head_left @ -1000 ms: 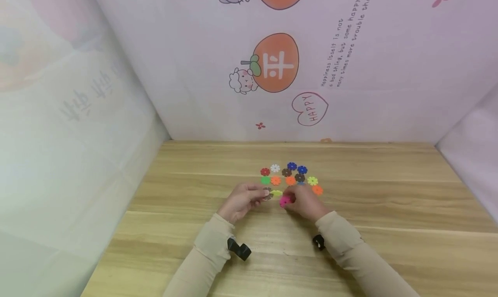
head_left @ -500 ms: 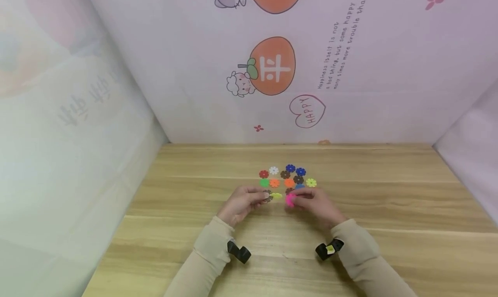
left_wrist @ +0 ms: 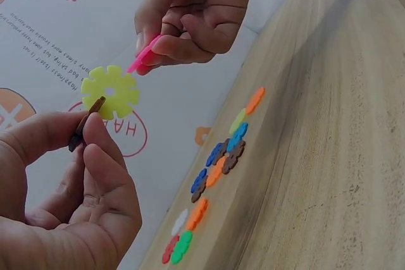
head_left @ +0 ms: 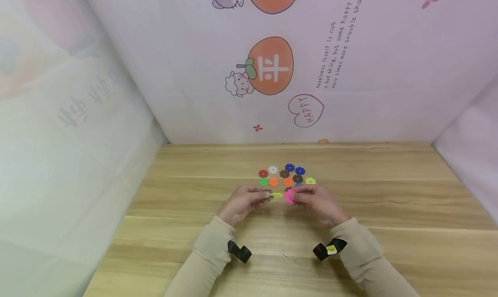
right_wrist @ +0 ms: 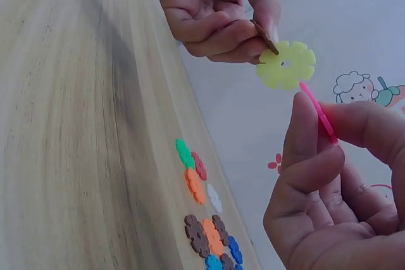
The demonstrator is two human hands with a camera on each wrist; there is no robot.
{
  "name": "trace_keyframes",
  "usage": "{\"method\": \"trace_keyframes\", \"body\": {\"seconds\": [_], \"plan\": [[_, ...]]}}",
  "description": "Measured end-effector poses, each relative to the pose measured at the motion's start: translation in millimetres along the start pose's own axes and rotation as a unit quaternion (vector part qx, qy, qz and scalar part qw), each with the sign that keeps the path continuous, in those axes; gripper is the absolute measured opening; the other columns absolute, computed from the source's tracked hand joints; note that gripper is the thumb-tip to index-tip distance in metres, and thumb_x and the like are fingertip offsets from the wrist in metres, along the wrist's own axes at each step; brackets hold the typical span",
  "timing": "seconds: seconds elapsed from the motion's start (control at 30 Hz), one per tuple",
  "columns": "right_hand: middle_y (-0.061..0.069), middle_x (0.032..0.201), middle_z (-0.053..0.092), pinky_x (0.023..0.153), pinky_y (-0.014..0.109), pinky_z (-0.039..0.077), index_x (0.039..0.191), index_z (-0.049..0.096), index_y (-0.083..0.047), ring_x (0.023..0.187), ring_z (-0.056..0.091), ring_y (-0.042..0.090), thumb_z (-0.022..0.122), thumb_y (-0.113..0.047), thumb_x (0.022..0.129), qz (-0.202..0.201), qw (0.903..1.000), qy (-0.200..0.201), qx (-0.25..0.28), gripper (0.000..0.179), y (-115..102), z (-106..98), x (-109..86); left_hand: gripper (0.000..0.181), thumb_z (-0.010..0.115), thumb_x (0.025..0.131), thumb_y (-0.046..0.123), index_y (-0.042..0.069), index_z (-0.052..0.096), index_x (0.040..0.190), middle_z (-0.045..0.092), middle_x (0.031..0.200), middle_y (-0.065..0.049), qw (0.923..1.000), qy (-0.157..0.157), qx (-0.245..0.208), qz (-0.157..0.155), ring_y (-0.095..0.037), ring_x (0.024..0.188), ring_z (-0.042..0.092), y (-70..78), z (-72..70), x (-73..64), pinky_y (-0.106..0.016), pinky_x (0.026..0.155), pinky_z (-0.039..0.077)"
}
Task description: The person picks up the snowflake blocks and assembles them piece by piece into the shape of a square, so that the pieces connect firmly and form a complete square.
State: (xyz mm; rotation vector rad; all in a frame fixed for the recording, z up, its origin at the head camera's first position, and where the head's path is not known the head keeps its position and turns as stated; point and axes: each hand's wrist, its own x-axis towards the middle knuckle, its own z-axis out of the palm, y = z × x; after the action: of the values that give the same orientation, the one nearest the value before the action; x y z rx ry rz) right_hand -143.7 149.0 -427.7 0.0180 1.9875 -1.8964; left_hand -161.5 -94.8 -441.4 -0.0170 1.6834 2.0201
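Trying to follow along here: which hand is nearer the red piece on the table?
Left. In the head view, the left hand is below and left of the red piece; the right hand is farther away, to its lower right.

Soft, even light, wrist views dimmer and bluer.

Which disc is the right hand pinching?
The pink disc, the only pink one. The left hand pinches a brown disc joined to a yellow disc; other discs lie on the table.
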Motion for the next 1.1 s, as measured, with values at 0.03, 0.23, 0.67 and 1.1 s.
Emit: {"method": "trace_keyframes", "body": {"seconds": [0.03, 0.23, 0.67, 1.1], "plan": [[0.001, 0.097, 0.072, 0.084, 0.033, 0.058, 0.122, 0.060, 0.010, 0.087, 0.069, 0.012, 0.069, -0.011, 0.091, 0.000, 1.0000, -0.002, 0.000, 0.038, -0.1, 0.7, 0.1, 0.026, 0.067, 0.092, 0.006, -0.008, 0.065, 0.114, 0.073, 0.093, -0.002, 1.0000, 0.000, -0.002, -0.001, -0.010, 0.080, 0.068, -0.2, 0.1, 0.1, -0.021, 0.072, 0.053], [0.001, 0.097, 0.071, 0.080, 0.031, 0.057, 0.120, 0.062, 0.010, 0.086, 0.067, 0.012, 0.068, -0.010, 0.091, 0.000, 0.9999, -0.012, 0.003, 0.035, 0.5, 3.1, 0.7, 0.024, 0.068, 0.091, 0.007, -0.006, 0.066, 0.111, 0.072, 0.094, -0.003, 1.0000, 0.003, 0.005, -0.001, -0.011, 0.081, 0.067, -1.3, 0.5, -0.2, -0.022, 0.074, 0.053], [0.001, 0.097, 0.070, 0.080, 0.033, 0.058, 0.117, 0.063, 0.011, 0.086, 0.067, 0.013, 0.067, -0.007, 0.090, -0.018, 0.9989, -0.041, -0.010, 0.032, 3.1, 1.2, 3.7, 0.022, 0.068, 0.090, 0.005, -0.006, 0.067, 0.109, 0.072, 0.095, -0.003, 0.9998, -0.013, 0.012, 0.002, -0.011, 0.081, 0.067, -0.6, -1.1, -0.6, -0.022, 0.075, 0.054], [-0.001, 0.097, 0.070, 0.081, 0.034, 0.057, 0.116, 0.064, 0.009, 0.086, 0.068, 0.012, 0.067, -0.009, 0.092, -0.009, 0.9981, -0.060, -0.010, 0.030, 1.5, 0.9, 3.6, 0.026, 0.067, 0.090, 0.004, -0.009, 0.067, 0.112, 0.072, 0.092, -0.003, 0.9997, -0.013, 0.017, -0.008, -0.009, 0.076, 0.066, -1.4, 2.6, 0.4, -0.021, 0.071, 0.053]]}}
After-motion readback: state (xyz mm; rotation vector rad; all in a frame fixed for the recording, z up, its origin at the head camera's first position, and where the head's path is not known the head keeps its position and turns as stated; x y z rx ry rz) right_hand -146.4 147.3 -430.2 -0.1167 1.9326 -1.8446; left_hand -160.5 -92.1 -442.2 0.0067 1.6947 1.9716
